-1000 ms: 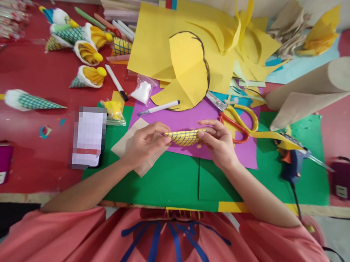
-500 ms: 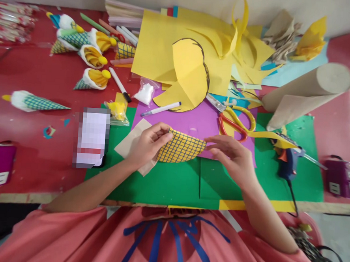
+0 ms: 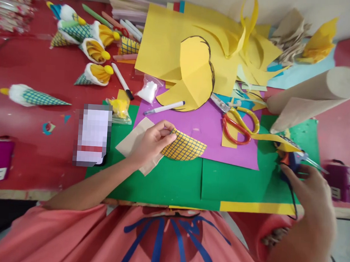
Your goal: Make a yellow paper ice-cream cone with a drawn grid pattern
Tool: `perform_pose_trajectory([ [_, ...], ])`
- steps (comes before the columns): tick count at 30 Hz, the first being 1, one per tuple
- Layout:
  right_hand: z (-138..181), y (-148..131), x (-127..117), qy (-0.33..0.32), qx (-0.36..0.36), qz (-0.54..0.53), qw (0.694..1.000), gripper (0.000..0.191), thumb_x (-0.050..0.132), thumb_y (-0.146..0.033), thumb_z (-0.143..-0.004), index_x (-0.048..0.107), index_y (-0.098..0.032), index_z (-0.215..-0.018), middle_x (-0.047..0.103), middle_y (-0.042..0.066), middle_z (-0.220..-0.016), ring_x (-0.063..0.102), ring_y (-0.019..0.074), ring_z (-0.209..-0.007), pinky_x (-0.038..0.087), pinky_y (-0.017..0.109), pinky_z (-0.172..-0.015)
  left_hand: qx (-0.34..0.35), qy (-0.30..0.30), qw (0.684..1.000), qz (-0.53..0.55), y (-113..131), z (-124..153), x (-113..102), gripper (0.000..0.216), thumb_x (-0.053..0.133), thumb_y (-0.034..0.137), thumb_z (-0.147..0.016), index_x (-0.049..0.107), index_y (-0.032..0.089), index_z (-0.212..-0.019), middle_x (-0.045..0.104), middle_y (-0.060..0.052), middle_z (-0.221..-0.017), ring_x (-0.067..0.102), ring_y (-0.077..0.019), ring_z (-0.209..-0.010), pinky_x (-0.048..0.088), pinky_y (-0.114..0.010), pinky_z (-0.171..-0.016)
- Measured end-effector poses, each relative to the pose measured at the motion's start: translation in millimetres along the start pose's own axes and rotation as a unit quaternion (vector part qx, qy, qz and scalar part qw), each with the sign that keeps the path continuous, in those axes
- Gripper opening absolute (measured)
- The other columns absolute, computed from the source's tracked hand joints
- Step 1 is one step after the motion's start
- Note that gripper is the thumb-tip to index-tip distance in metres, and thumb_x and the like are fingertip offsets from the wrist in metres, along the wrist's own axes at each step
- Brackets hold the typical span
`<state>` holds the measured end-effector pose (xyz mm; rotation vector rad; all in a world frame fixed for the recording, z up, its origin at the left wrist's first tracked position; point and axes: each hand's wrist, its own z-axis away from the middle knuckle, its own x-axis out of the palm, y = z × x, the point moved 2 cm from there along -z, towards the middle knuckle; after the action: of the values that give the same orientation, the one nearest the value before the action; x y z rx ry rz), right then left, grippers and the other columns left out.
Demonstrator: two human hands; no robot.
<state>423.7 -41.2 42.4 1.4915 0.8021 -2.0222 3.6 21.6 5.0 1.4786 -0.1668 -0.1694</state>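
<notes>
My left hand (image 3: 158,142) pinches the left corner of a half-round piece of yellow grid-patterned paper (image 3: 186,146), thumb on top. Beneath that hand lies a square of brown paper (image 3: 134,140). At the right, my right hand (image 3: 312,190) is at the handle of a dark blue hot glue gun (image 3: 292,160), thumb and fingers apart on either side of it. The gun rests on the green sheet, with a clear glue stick projecting from it. Part of the handle is hidden by the hand.
Red-and-yellow-handled scissors (image 3: 240,125) and a white marker (image 3: 164,108) lie on purple paper (image 3: 235,158). A cut yellow shape (image 3: 196,73) sits behind them. A brown paper roll (image 3: 313,92) stands at right; a phone (image 3: 93,134) and finished paper cones (image 3: 93,76) are at left.
My right hand has left the right end of the patterned paper and moved right to the glue gun. My left hand still holds the paper. The view has shifted slightly.
</notes>
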Motion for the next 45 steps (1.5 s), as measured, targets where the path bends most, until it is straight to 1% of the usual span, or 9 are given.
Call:
perform_pose_trajectory([
  [4, -5, -3, 5, -0.004, 0.016, -0.084, 0.996, 0.02, 0.074, -0.033, -0.057, 0.057, -0.025, -0.063, 0.058, 0.003, -0.059, 0.053, 0.0207, -0.055, 0.039, 0.037, -0.055, -0.002, -0.002, 1.0, -0.004, -2, 0, 0, 0.013, 0.062, 0.032, -0.084, 0.055, 0.022, -0.088, 0.067, 0.003, -0.074, 0.065, -0.0116, -0.068, 0.052, -0.022, -0.057],
  [7, -6, 2, 4, 0.011, 0.091, -0.184, 0.979, 0.018, 0.076, -0.025, -0.051, 0.061, -0.024, -0.061, 0.056, 0.001, -0.054, 0.047, 0.0156, -0.049, 0.038, 0.036, -0.052, -0.018, 0.004, 1.0, 0.014, -4, -1, 0, 0.016, 0.065, 0.034, -0.082, 0.057, 0.022, -0.088, 0.067, 0.002, -0.075, 0.065, -0.0116, -0.069, 0.053, -0.022, -0.059],
  [9, -3, 3, 3, 0.058, 0.122, -0.297, 0.945, 0.02, 0.077, -0.024, -0.046, 0.061, -0.024, -0.058, 0.055, 0.0, -0.054, 0.047, 0.0148, -0.047, 0.038, 0.037, -0.051, -0.028, 0.014, 0.999, 0.022, -5, -2, -1, 0.018, 0.068, 0.035, -0.079, 0.059, 0.022, -0.087, 0.068, 0.002, -0.077, 0.066, -0.0121, -0.071, 0.053, -0.022, -0.06],
  [12, 9, -6, 1, 0.084, 0.064, -0.457, 0.883, 0.019, 0.074, -0.023, -0.044, 0.063, -0.023, -0.06, 0.063, 0.005, -0.067, 0.055, 0.0177, -0.052, 0.04, 0.038, -0.052, -0.026, 0.033, 0.999, 0.011, -4, -2, -1, 0.02, 0.071, 0.036, -0.076, 0.061, 0.021, -0.085, 0.069, 0.001, -0.078, 0.067, -0.0124, -0.073, 0.054, -0.021, -0.061],
  [17, 45, -46, -4, 0.003, -0.009, -0.506, 0.862, 0.025, 0.072, -0.015, -0.048, 0.068, -0.022, -0.072, 0.07, 0.013, -0.082, 0.061, 0.0193, -0.052, 0.04, 0.034, -0.046, 0.008, 0.065, 0.996, -0.054, -1, -1, -2, 0.019, 0.069, 0.038, -0.079, 0.064, 0.02, -0.082, 0.069, 0.001, -0.076, 0.067, -0.0121, -0.072, 0.054, -0.021, -0.06],
  [20, 68, -74, 3, -0.096, -0.023, -0.535, 0.839, 0.019, 0.072, -0.022, -0.052, 0.067, -0.021, -0.07, 0.067, 0.009, -0.064, 0.053, 0.0168, -0.038, 0.034, 0.03, -0.035, 0.021, 0.071, 0.994, -0.083, 2, 0, -2, 0.018, 0.067, 0.037, -0.081, 0.065, 0.019, -0.081, 0.069, 0.001, -0.075, 0.066, -0.0119, -0.071, 0.053, -0.021, -0.06],
  [24, 93, -107, 26, -0.247, -0.074, -0.563, 0.786, 0.012, 0.074, -0.027, -0.066, 0.065, -0.019, -0.069, 0.073, 0.01, -0.076, 0.06, 0.0165, -0.044, 0.04, 0.027, -0.037, 0.022, 0.079, 0.993, -0.088, 4, 2, -2, 0.015, 0.068, 0.034, -0.081, 0.065, 0.019, -0.079, 0.07, 0.002, -0.073, 0.066, -0.011, -0.068, 0.053, -0.02, -0.059],
  [32, 114, -152, 44, -0.365, -0.196, -0.462, 0.784, 0.022, 0.072, -0.036, -0.076, 0.07, -0.015, -0.079, 0.068, 0.004, -0.063, 0.058, 0.0111, -0.048, 0.043, 0.021, -0.042, 0.01, 0.083, 0.994, -0.068, 2, 3, -2, 0.016, 0.07, 0.034, -0.077, 0.066, 0.019, -0.075, 0.069, 0.002, -0.072, 0.065, -0.01, -0.067, 0.052, -0.019, -0.061],
  [45, 121, -166, 45, -0.295, -0.245, -0.42, 0.822, 0.022, 0.069, -0.038, -0.075, 0.062, -0.017, -0.072, 0.053, -0.003, -0.052, 0.045, 0.0082, -0.046, 0.038, 0.022, -0.044, 0.016, 0.09, 0.993, -0.07, 3, 3, -3, 0.015, 0.072, 0.033, -0.076, 0.066, 0.019, -0.074, 0.068, 0.003, -0.07, 0.064, -0.0096, -0.065, 0.052, -0.019, -0.061],
])
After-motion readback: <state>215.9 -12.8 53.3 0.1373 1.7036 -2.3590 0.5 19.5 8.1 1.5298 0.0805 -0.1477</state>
